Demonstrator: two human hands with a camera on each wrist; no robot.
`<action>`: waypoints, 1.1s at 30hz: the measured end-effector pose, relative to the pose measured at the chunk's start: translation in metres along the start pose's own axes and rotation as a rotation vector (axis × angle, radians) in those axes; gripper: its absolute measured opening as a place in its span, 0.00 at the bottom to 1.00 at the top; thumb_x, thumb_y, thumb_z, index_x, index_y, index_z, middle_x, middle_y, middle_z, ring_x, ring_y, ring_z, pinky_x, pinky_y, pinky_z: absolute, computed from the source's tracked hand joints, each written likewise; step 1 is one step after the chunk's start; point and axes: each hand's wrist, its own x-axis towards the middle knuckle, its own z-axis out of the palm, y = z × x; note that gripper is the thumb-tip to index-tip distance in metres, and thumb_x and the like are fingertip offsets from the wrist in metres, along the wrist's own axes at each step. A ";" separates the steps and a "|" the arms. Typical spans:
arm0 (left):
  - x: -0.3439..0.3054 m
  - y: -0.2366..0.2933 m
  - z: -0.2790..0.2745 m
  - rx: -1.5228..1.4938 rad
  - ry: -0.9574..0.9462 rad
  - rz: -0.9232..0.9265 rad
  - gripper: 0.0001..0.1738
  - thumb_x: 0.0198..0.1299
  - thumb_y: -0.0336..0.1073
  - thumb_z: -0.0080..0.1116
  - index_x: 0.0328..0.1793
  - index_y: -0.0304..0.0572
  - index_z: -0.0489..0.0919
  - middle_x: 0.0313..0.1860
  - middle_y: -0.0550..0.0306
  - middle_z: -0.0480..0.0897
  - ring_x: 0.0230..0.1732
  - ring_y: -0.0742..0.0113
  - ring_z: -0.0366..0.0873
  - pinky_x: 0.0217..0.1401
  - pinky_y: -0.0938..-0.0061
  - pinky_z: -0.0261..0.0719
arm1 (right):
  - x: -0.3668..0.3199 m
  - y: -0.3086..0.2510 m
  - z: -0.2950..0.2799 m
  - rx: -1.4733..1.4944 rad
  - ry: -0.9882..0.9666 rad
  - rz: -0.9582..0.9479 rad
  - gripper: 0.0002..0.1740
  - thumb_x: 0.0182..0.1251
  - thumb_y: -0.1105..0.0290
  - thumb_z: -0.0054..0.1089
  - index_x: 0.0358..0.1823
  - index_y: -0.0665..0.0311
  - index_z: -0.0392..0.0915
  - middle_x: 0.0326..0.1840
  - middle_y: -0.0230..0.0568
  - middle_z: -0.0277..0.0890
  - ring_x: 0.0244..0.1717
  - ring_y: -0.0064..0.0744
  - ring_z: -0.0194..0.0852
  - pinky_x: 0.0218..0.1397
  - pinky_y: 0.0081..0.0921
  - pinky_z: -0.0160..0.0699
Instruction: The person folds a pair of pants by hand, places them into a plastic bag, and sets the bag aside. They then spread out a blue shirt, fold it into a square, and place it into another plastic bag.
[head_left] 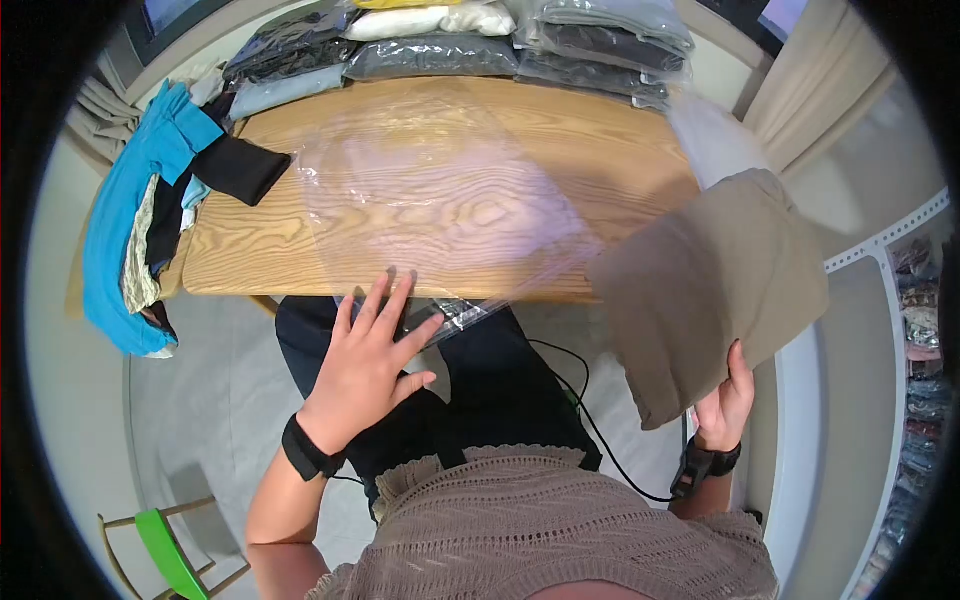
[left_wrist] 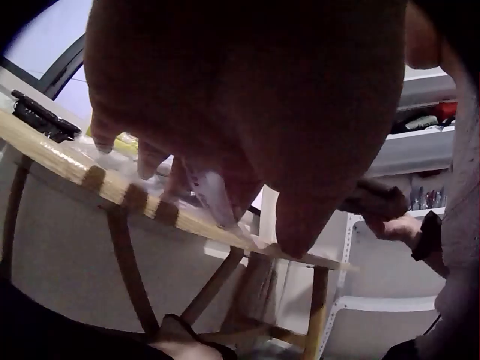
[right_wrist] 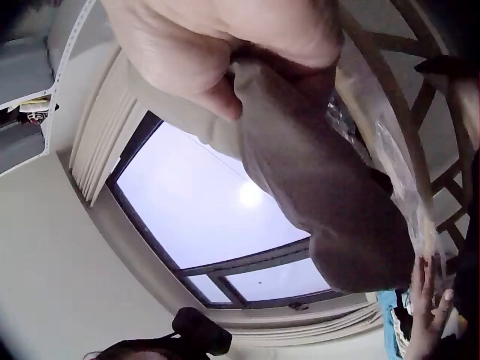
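A clear plastic bag (head_left: 430,200) lies flat on the wooden table, its near end hanging past the front edge. My left hand (head_left: 365,375) rests on that near end with its fingers spread and straight. In the left wrist view the fingertips are at the table edge, on the clear film. Off to the right, my right hand (head_left: 725,400) grips a folded brown garment (head_left: 710,290) by its near edge, thumb on top and the other fingers hidden underneath. The right wrist view shows the garment (right_wrist: 315,180) hanging from that grip.
Bagged folded clothes (head_left: 430,55) are stacked along the table's back edge. A heap of loose clothes, with a blue garment (head_left: 125,230) on top, hangs at the left. A shelf (head_left: 890,250) with bagged items stands right. A black cable (head_left: 600,430) runs beside my legs.
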 end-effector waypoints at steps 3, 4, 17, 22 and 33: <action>0.002 -0.007 0.013 0.044 0.018 -0.021 0.37 0.52 0.49 0.61 0.68 0.45 0.66 0.75 0.47 0.54 0.75 0.45 0.48 0.72 0.47 0.49 | -0.004 0.000 0.005 0.013 -0.057 -0.007 0.23 0.72 0.66 0.46 0.64 0.68 0.62 0.64 0.48 0.65 0.64 0.41 0.64 0.68 0.41 0.62; 0.003 -0.009 0.015 0.071 0.026 -0.026 0.39 0.52 0.49 0.61 0.69 0.41 0.63 0.74 0.47 0.54 0.75 0.46 0.49 0.72 0.47 0.48 | -0.006 0.000 0.008 -0.001 -0.054 -0.003 0.23 0.69 0.70 0.50 0.64 0.67 0.62 0.64 0.45 0.66 0.63 0.40 0.64 0.67 0.40 0.63; 0.054 0.001 0.017 -0.165 0.425 -0.085 0.34 0.51 0.20 0.47 0.69 0.30 0.59 0.68 0.40 0.64 0.67 0.47 0.62 0.70 0.56 0.56 | 0.000 0.078 0.051 -0.104 -0.265 0.637 0.23 0.66 0.68 0.53 0.60 0.71 0.67 0.58 0.46 0.72 0.57 0.38 0.72 0.60 0.34 0.69; 0.049 0.002 0.015 -0.124 0.396 -0.127 0.35 0.53 0.21 0.47 0.71 0.32 0.57 0.69 0.43 0.62 0.70 0.48 0.59 0.72 0.54 0.52 | 0.013 0.087 0.057 -0.102 -0.258 0.809 0.23 0.67 0.67 0.53 0.60 0.72 0.67 0.57 0.44 0.73 0.56 0.36 0.73 0.61 0.32 0.69; 0.034 0.002 0.015 -0.057 0.330 -0.113 0.39 0.50 0.18 0.48 0.73 0.39 0.56 0.72 0.49 0.60 0.74 0.50 0.54 0.73 0.45 0.46 | 0.060 0.088 0.092 -0.072 -0.196 0.673 0.20 0.69 0.67 0.49 0.59 0.70 0.68 0.56 0.45 0.73 0.56 0.37 0.73 0.62 0.33 0.69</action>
